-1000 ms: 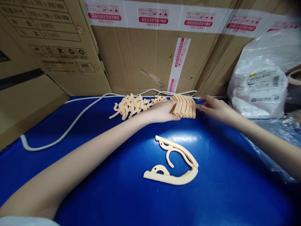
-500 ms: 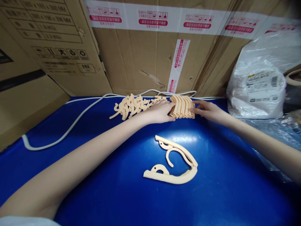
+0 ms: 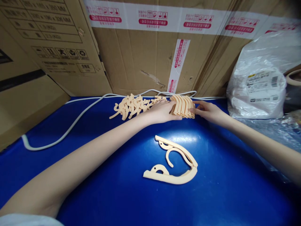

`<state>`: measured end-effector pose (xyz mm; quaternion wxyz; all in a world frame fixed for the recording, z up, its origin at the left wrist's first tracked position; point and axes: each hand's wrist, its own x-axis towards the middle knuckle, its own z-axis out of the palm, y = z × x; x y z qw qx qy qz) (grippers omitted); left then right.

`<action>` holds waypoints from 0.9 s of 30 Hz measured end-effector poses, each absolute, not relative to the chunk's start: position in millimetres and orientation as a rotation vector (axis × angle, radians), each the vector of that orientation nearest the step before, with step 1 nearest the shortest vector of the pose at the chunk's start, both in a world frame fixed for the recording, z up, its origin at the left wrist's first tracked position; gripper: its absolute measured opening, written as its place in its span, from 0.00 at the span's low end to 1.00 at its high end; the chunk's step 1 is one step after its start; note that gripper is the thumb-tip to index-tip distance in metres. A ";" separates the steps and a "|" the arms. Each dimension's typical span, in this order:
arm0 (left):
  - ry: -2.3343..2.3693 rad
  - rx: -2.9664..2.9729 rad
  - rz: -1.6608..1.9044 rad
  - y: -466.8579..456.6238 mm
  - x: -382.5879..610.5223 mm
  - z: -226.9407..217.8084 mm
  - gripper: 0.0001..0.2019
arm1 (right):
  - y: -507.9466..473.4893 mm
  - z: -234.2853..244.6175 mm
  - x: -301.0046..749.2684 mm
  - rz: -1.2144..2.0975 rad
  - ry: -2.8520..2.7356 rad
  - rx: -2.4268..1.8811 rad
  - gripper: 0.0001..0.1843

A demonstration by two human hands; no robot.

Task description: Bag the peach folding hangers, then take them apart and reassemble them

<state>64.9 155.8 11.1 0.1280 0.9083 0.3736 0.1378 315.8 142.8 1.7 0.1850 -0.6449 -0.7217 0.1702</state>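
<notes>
Brown cardboard boxes (image 3: 141,59) back your work area, the left one printed in black, the middle panel crossed by white packing tape (image 3: 176,64) with red markings. Your work surface is a glossy blue tabletop (image 3: 105,194). Along its rear edge runs a white cord (image 3: 78,121), looping forward on the left. At the far right stands a translucent white plastic bag (image 3: 261,84) bearing a barcode label.

At the rear of the tabletop, a tight row of cream, curved plastic hanger arms (image 3: 182,106) sits between your hands. Your left hand (image 3: 162,112) is at the row's left end, thumb extended along the near lower edge; its other fingers are partly hidden, and whether they clamp the row cannot be told. Your right hand (image 3: 208,111) is at the right end, thumb and forefinger apart, their tips at the row.

Left of the row, partly behind your left hand, lies a loose heap of cream plastic hooks (image 3: 129,106). Nearer to you, well apart from both hands, one cream plastic folding hanger (image 3: 174,179) lies flat, its two arms folded towards the left and its curved hook between them
</notes>
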 end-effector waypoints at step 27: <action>0.983 2.440 0.556 89.3 0.3 24.6 0.22 | 28.8 9.4 226.2 0.270 -2.557 -1.182 0.13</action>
